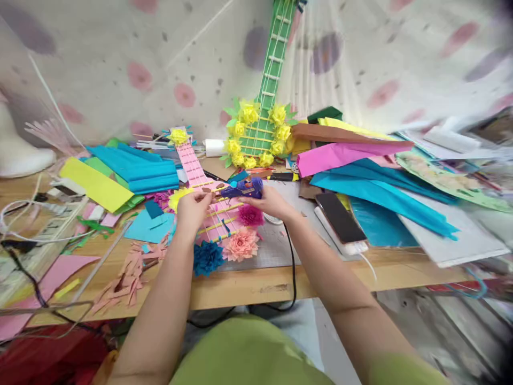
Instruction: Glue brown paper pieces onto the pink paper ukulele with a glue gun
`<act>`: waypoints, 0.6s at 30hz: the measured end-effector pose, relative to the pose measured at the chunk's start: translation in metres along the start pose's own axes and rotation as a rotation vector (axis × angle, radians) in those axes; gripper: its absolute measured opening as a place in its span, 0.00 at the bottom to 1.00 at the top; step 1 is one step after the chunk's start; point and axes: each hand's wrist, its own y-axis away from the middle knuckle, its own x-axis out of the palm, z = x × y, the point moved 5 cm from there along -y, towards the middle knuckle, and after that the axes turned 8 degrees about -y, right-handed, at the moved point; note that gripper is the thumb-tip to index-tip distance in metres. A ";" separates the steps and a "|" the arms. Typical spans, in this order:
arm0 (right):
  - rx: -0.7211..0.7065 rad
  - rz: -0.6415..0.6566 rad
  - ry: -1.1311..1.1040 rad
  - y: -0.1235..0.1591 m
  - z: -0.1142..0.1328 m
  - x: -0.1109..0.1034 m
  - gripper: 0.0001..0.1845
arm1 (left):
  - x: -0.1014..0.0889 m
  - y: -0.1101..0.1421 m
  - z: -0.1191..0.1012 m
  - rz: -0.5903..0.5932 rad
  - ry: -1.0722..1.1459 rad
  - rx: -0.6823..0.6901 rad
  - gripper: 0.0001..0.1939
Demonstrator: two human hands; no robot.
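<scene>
My right hand (269, 202) is wrapped round a purple glue gun (245, 188), its nozzle pointing left. Close to that nozzle, my left hand (196, 206) pinches something small that I cannot make out. Both hands hover over a pink paper guitar (219, 216) lying on the table, with yellow strips and white strings across it. Paper flowers edge its body: a blue flower (208, 258), a peach flower (241, 244), a magenta flower (250, 215) and a yellow flower partly behind my left hand. Another yellow flower (178, 136) sits at the guitar's head.
A green paper guitar (260, 128) ringed with yellow flowers leans against the back curtain. Blue crepe paper (132, 168) lies left, more coloured paper (352, 155) right. A phone (340, 218) rests on a white power bank. A black cable (293, 262) hangs over the front edge.
</scene>
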 end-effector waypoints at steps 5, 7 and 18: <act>-0.014 -0.022 -0.018 -0.001 0.000 -0.001 0.19 | 0.000 0.002 0.001 0.001 0.006 -0.019 0.12; -0.013 -0.030 -0.035 -0.002 -0.001 -0.001 0.18 | -0.001 0.003 0.000 0.003 0.023 -0.028 0.12; -0.033 -0.045 -0.073 -0.004 -0.003 -0.003 0.17 | 0.000 0.006 -0.003 0.027 0.059 -0.019 0.12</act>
